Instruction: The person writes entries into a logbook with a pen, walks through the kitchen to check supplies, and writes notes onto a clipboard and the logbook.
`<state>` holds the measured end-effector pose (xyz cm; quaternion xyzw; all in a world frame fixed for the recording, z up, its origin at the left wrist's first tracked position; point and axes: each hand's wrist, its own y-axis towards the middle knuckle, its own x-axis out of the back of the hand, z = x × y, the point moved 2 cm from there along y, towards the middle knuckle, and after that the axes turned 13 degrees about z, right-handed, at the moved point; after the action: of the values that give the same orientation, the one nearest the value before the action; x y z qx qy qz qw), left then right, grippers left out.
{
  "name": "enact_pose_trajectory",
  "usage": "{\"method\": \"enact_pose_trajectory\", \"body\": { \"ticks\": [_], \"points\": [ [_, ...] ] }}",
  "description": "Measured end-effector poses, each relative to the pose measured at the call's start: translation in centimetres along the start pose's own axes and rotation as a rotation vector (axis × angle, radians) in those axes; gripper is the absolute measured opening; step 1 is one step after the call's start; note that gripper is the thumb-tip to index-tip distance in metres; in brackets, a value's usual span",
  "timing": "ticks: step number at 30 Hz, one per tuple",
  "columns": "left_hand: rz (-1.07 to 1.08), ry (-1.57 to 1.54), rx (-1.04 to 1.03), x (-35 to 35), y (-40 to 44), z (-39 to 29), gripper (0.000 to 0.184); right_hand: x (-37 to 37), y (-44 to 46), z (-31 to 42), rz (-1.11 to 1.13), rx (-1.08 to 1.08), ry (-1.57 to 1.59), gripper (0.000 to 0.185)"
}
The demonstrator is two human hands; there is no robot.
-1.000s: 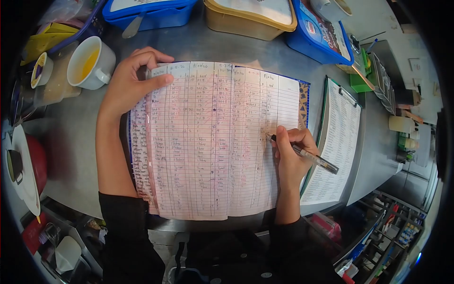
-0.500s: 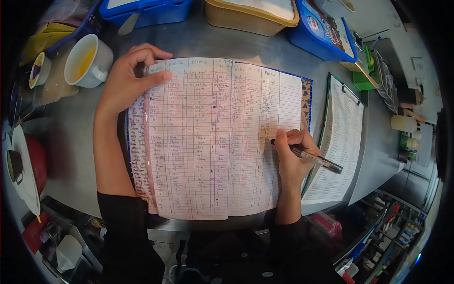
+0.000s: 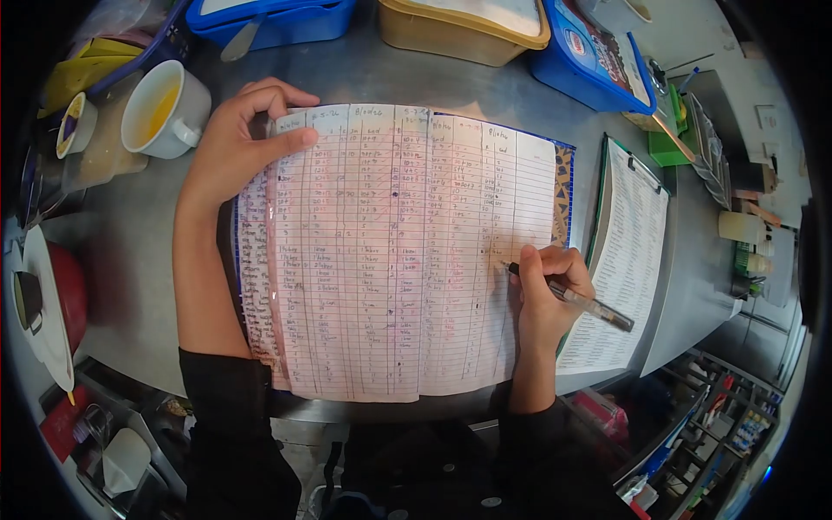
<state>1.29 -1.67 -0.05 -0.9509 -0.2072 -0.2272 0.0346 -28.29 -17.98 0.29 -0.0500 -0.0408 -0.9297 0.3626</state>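
A lined notebook [image 3: 373, 286] lies spread out, its pages ruled into columns of handwritten figures in dark and red ink. My left hand [image 3: 247, 143] holds its upper left corner, with the thumb on the page and the other fingers curled round past the top edge. A black pen with a clear barrel [image 3: 598, 309] is gripped in my right hand [image 3: 550, 295]. The pen tip is over the right-hand columns, just below a handwritten entry; whether it touches the paper I cannot tell.
A clipboard with a printed list [image 3: 614, 260] lies right of the notebook on the metal counter [image 3: 347, 69]. A white mug [image 3: 166, 113] stands at upper left. Blue tubs [image 3: 290, 26] and a tan tub [image 3: 464, 35] line the back. Lidded cookware [image 3: 52, 303] sits far left.
My right hand and the pen have shifted slightly right and down, away from the entry. Dark writing now shows where the pen was. My left hand keeps its hold.
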Motion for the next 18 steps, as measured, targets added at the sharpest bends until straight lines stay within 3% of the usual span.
{"method": "enact_pose_trajectory", "body": {
  "ticks": [3,18],
  "points": [
    [-0.005,0.002,-0.006,-0.05,0.04,0.15,0.036,-0.02,-0.01,-0.05,-0.014,0.085,-0.086,0.025],
    [-0.011,-0.007,0.003,-0.04,-0.02,0.05,0.035,-0.18,0.04,0.08,0.002,0.027,-0.112,0.023]
  ]
}}
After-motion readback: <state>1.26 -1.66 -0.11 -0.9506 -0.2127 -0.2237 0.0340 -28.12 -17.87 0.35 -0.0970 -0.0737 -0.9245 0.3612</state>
